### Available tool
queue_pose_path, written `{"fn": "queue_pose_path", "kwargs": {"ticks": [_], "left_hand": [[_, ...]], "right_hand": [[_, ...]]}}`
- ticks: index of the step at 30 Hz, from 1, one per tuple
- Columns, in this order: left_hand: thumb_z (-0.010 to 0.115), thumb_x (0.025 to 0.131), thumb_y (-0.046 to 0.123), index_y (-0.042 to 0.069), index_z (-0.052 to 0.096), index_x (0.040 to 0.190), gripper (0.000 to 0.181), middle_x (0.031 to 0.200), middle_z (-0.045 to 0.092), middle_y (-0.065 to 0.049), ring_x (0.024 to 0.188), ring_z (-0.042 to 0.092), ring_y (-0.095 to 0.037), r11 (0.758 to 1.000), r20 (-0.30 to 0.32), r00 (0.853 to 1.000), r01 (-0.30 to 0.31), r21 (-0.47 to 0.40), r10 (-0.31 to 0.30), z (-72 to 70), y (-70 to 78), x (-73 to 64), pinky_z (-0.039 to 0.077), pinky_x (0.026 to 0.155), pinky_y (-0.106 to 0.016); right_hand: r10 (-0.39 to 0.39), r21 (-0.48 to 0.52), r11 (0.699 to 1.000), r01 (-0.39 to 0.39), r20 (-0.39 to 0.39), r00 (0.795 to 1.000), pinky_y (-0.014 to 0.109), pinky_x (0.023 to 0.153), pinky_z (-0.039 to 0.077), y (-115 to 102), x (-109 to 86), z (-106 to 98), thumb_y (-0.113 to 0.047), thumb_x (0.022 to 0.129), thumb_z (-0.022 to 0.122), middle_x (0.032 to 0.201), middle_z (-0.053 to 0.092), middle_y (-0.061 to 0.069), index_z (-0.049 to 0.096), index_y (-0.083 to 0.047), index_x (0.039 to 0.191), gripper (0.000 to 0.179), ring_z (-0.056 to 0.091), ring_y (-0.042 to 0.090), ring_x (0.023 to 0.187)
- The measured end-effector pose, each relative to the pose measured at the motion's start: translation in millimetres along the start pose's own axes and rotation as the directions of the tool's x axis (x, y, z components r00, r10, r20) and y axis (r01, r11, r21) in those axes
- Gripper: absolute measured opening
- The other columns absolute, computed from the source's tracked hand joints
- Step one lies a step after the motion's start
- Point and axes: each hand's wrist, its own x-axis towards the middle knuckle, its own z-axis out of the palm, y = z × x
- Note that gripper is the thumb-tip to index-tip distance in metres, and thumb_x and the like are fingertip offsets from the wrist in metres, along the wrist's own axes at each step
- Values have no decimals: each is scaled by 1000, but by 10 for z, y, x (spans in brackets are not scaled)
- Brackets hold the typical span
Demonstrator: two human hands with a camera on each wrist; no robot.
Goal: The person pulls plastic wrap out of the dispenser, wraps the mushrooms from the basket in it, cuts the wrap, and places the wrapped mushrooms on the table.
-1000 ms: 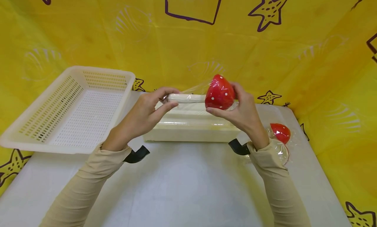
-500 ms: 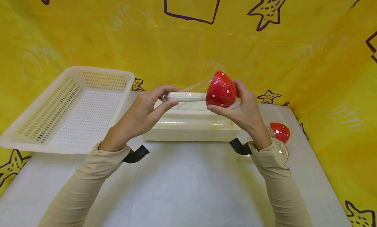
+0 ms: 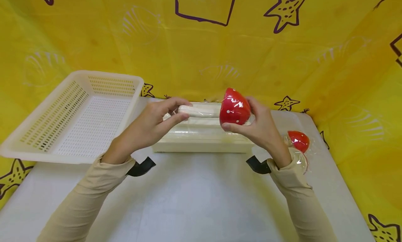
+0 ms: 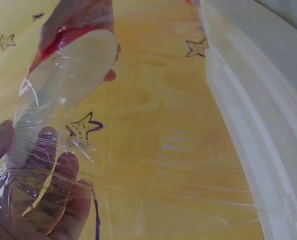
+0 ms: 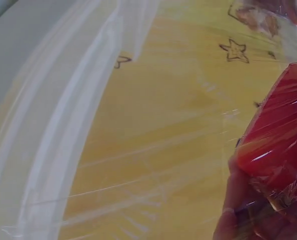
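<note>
A toy mushroom [image 3: 235, 109] with a white-dotted red cap and white stem lies sideways in clear film between both hands. My left hand [image 3: 147, 125] pinches the stem's end between thumb and fingers. My right hand [image 3: 263, 125] holds the cap from its rounded top. Just beneath is a cream cling film dispenser [image 3: 201, 146], the mushroom overlapping its top in the head view. In the left wrist view the cap's pale underside [image 4: 88, 60] shows through wrinkled film, and a film sheet [image 4: 188, 200] stretches toward the dispenser. The right wrist view catches part of the red cap [image 5: 278, 135].
A white perforated plastic basket [image 3: 94, 127] stands at the left of the white table [image 3: 194, 200]. On the right lie a film-wrapped red dotted cap [image 3: 299, 141] and a pale round piece with a red rim [image 3: 299, 161], partly behind the right sleeve. Yellow patterned cloth [image 3: 194, 60] hangs behind.
Both hands have lowered the mushroom toward the dispenser after a slight rise. The mushroom has turned a little, and both hands keep their hold.
</note>
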Motion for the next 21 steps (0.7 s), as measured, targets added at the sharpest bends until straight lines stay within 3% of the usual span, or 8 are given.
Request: {"fn": "queue_pose_path", "kwargs": {"ticks": [8,16,21], "left_hand": [[62,99,17,14,65,118,20,89,63,2,84,59,-14,995,116,990,84,-49,-78,26,10,-100,48,74,-28],[61,99,14,14,63,116,18,76,60,4,71,56,-8,988,186,980,94,-119,-71,117,18,-254,46,66,-25],[61,99,20,17,65,111,13,75,60,7,68,53,-7,987,230,969,121,-104,-94,164,11,-337,45,64,-24]], "right_hand": [[78,-17,997,-76,90,993,43,81,59,20,-207,31,-32,76,85,121,64,4,54,-13,132,67,58,23,109],[161,-42,987,-157,140,977,35,78,58,76,-371,89,-35,77,84,116,67,7,55,-13,130,65,60,24,104],[189,-24,982,-188,182,965,31,71,56,130,-468,129,-37,78,82,111,69,8,56,-12,128,61,60,25,100]]}}
